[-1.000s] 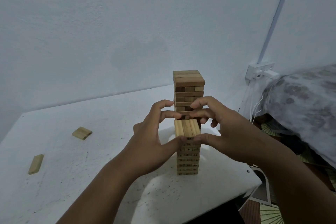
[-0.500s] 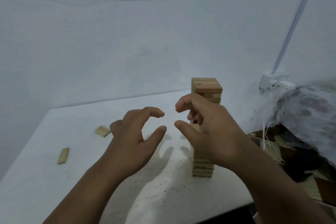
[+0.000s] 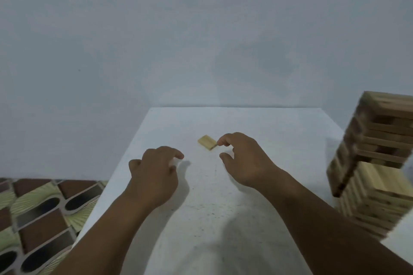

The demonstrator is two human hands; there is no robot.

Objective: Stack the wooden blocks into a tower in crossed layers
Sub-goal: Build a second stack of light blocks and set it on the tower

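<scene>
**Right hand at loose block; towers at right table edge**

The white table (image 3: 223,207) runs back to a pale wall (image 3: 201,40); its left edge drops to a patterned floor (image 3: 40,219). A small loose wooden block (image 3: 207,142) lies flat toward the far middle of the table, well clear of every edge. The right hand (image 3: 241,161) reaches over the surface, forefinger tip at the block's near right corner, thumb apart below it; fingers are curled but not closed round the block, and actual contact cannot be told. The left hand (image 3: 154,174) hovers low over the table near the left edge, fingers loosely curled, holding nothing. At the right border of the view stand a taller block tower (image 3: 377,136) and, in front of it, a shorter one (image 3: 375,198), both blurred and partly cut off. Bare tabletop lies between hands and towers.
</scene>
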